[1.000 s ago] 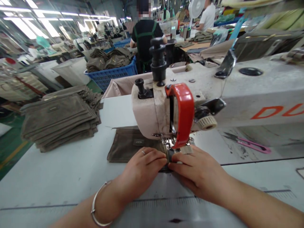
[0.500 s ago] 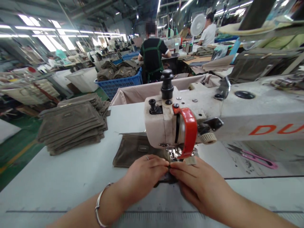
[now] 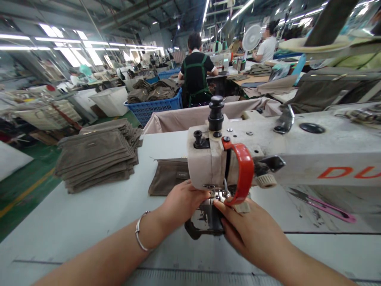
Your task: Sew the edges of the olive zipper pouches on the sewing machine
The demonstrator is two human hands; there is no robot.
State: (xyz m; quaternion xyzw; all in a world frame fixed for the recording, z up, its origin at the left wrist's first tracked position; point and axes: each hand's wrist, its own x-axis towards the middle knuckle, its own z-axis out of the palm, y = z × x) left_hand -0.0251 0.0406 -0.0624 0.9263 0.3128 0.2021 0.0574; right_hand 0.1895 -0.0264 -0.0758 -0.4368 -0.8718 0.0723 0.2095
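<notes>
A dark brown fabric pouch (image 3: 163, 180) with a small label lies flat on the table, its right part under the head of a white sewing machine (image 3: 199, 163). My left hand (image 3: 183, 200), a bangle on its wrist, is closed on the pouch's near edge, left of the presser foot. Just right of the foot, my right hand (image 3: 247, 226) pinches that edge, with the index fingertip close to the needle area. The machine head and my fingers hide most of the gripped fabric. A red guard (image 3: 242, 171) curves over my right fingers.
At the left stands a stack of brown pouches (image 3: 93, 155). Pink-handled thread snips (image 3: 324, 206) lie right of my right hand. Behind the machine are a pink cloth-lined bin (image 3: 175, 119), a blue basket (image 3: 154, 109) of fabric pieces and a seated person (image 3: 195, 71).
The pouch and both fingertips have moved away from me, toward the far side of the needle. More of the dark metal plate shows in front. The whole view has shifted slightly.
</notes>
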